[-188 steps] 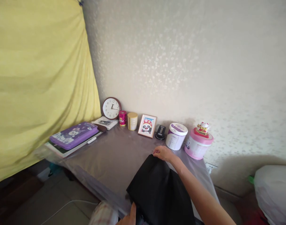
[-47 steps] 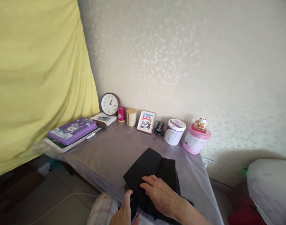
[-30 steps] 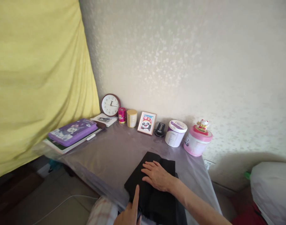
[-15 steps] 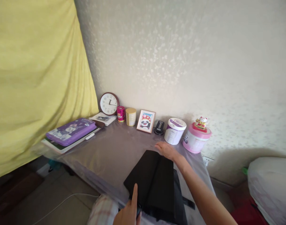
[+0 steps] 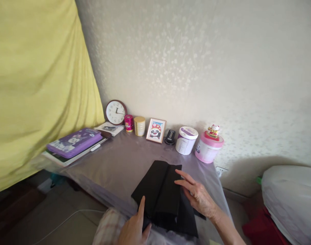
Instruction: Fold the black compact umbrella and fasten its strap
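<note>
Head view: folding, I judge; left hand [image 5: 134, 226] on black fabric [image 5: 150, 182], grip unclear; right hand [image 5: 198, 194] loosely spread; flattening seems next.

You have a folded black cloth [image 5: 151, 183] on the table [image 5: 112, 163]. Your left hand [image 5: 133, 226] is at its near left side, pointing finger on top. Your right hand [image 5: 196, 194] has its fingertips at the right edge; whether they pinch it is hard to see. By the wall [image 5: 170, 68] stand a round clock [image 5: 116, 112], a pink tin [image 5: 128, 123], a panda picture [image 5: 156, 130] and a pink tub [image 5: 209, 149] with a little cat [image 5: 213, 131] on top. A purple case [image 5: 74, 142] lies near the yellow curtain [image 5: 43, 85].
</note>
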A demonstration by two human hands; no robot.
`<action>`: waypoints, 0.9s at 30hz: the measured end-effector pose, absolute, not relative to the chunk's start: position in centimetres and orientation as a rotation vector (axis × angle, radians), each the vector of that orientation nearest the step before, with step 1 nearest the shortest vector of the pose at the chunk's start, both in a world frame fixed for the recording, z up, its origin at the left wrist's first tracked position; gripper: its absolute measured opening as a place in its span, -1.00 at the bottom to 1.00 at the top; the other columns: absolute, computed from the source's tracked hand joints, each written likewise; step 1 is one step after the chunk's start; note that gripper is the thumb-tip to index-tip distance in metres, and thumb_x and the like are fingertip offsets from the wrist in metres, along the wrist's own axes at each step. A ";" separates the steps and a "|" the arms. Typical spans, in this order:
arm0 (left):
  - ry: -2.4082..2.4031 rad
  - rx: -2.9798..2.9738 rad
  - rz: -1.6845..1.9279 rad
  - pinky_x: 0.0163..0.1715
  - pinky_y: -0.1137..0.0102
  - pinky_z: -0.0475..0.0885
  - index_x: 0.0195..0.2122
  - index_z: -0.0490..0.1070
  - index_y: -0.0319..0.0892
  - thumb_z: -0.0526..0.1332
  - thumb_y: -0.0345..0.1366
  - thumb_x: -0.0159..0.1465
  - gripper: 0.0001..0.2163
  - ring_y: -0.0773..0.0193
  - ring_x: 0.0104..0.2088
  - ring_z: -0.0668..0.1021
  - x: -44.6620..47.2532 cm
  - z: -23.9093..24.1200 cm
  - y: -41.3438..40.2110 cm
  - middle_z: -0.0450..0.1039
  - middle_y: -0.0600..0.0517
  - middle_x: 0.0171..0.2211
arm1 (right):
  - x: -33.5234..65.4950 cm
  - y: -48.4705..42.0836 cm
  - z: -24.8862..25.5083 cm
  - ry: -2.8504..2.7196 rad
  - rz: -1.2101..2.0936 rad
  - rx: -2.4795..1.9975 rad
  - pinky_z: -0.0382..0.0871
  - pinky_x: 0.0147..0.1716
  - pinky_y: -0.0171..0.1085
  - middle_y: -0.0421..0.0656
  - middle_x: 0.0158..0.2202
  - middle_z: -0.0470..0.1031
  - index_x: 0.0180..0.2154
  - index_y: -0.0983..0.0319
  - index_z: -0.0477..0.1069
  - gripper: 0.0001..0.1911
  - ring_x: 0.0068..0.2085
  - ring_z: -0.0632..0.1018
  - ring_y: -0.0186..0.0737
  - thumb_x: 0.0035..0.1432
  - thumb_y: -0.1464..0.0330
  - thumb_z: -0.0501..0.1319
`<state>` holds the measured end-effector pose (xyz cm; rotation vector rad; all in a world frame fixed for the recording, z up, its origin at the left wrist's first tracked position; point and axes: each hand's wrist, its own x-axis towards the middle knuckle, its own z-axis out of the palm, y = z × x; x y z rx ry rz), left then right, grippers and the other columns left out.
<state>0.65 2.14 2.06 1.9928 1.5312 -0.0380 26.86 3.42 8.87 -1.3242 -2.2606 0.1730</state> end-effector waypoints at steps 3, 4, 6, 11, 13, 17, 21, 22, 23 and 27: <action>1.552 1.956 -0.033 -0.25 0.31 0.35 0.33 -0.34 -0.26 0.00 -0.25 0.29 -0.34 0.05 -0.18 0.56 0.6 2.2 2.2 0.53 -0.18 -0.20 | 26.3 4.5 9.0 -2.244 0.124 -1.284 0.43 -0.09 -0.28 -0.06 0.14 0.33 -0.12 0.16 0.38 -0.71 -0.01 0.51 -0.25 0.27 0.48 -0.05; 1.561 1.945 -0.034 -0.25 0.31 0.35 0.33 -0.33 -0.25 0.00 -0.25 0.29 -0.34 0.04 -0.18 0.56 0.6 2.4 2.2 0.52 -0.18 -0.19 | 26.0 4.9 9.1 -2.237 0.118 -1.266 0.43 -0.11 -0.29 -0.07 0.09 0.37 -0.14 0.16 0.38 -0.72 -0.04 0.53 -0.26 0.28 0.47 -0.05; 1.563 1.932 -0.027 -0.24 0.30 0.35 0.33 -0.31 -0.24 0.00 -0.24 0.28 -0.34 0.05 -0.17 0.56 0.5 2.6 2.3 0.51 -0.18 -0.17 | 25.4 6.0 9.2 -2.224 0.110 -1.221 0.43 -0.12 -0.29 -0.07 0.01 0.43 -0.15 0.16 0.38 -0.75 -0.07 0.54 -0.27 0.30 0.46 -0.05; 1.535 1.942 -0.009 -0.16 0.31 0.35 0.33 -0.32 -0.27 0.02 -0.24 0.27 -0.32 0.05 -0.10 0.53 0.4 3.3 2.5 0.49 -0.22 -0.11 | 22.5 9.2 9.4 -2.164 0.074 -1.110 0.42 -0.12 -0.30 -0.08 -0.09 0.45 -0.11 0.17 0.34 -0.76 -0.10 0.52 -0.28 0.32 0.44 -0.06; 1.518 1.955 -0.034 -0.15 0.30 0.35 0.32 -0.33 -0.31 0.02 -0.24 0.26 -0.31 0.03 -0.09 0.53 0.5 3.6 2.6 0.48 -0.25 -0.09 | 21.0 10.4 9.4 -2.132 0.050 -1.106 0.42 -0.13 -0.31 -0.09 -0.11 0.45 -0.12 0.18 0.33 -0.76 -0.12 0.52 -0.29 0.32 0.44 -0.06; 1.497 1.981 -0.101 -0.10 0.30 0.35 0.32 -0.28 -0.38 0.05 -0.26 0.25 -0.30 0.02 -0.06 0.51 0.7 3.4 2.7 0.45 -0.27 -0.06 | 18.1 12.3 8.2 -2.124 -0.027 -1.175 0.41 -0.15 -0.32 -0.08 -0.09 0.43 -0.15 0.20 0.35 -0.77 -0.15 0.52 -0.29 0.32 0.43 -0.06; 1.495 2.002 -0.086 -0.09 0.28 0.36 0.30 -0.13 -0.41 0.05 -0.32 0.23 -0.37 0.02 -0.05 0.51 0.5 2.5 2.6 0.46 -0.29 -0.06 | 16.5 12.7 5.8 -2.276 -0.082 -1.262 0.44 -0.25 -0.38 -0.10 -0.06 0.42 -0.17 0.19 0.37 -0.78 -0.24 0.53 -0.32 0.31 0.44 -0.04; 1.491 2.012 -0.071 -0.09 0.28 0.36 0.29 -0.09 -0.41 0.04 -0.33 0.23 -0.38 0.02 -0.06 0.51 0.5 2.4 2.6 0.46 -0.29 -0.07 | 16.4 12.6 5.3 -2.308 -0.095 -1.292 0.44 -0.28 -0.39 -0.11 -0.05 0.42 -0.18 0.19 0.37 -0.78 -0.24 0.54 -0.33 0.30 0.45 -0.03; 1.490 2.020 -0.064 -0.10 0.28 0.37 0.28 -0.07 -0.41 0.04 -0.33 0.23 -0.40 0.02 -0.06 0.52 0.5 2.2 2.5 0.47 -0.29 -0.08 | 16.3 12.6 4.8 -2.331 -0.110 -1.324 0.44 -0.30 -0.40 -0.11 -0.04 0.41 -0.18 0.19 0.38 -0.78 -0.24 0.54 -0.33 0.30 0.46 -0.02; 1.500 2.027 -0.090 -0.11 0.30 0.37 0.29 -0.15 -0.46 0.01 -0.28 0.26 -0.37 0.02 -0.07 0.52 0.4 2.0 2.3 0.47 -0.29 -0.07 | 16.5 12.6 4.0 -2.364 -0.168 -1.417 0.44 -0.30 -0.41 -0.09 0.03 0.38 -0.17 0.19 0.39 -0.80 -0.22 0.55 -0.32 0.29 0.45 0.01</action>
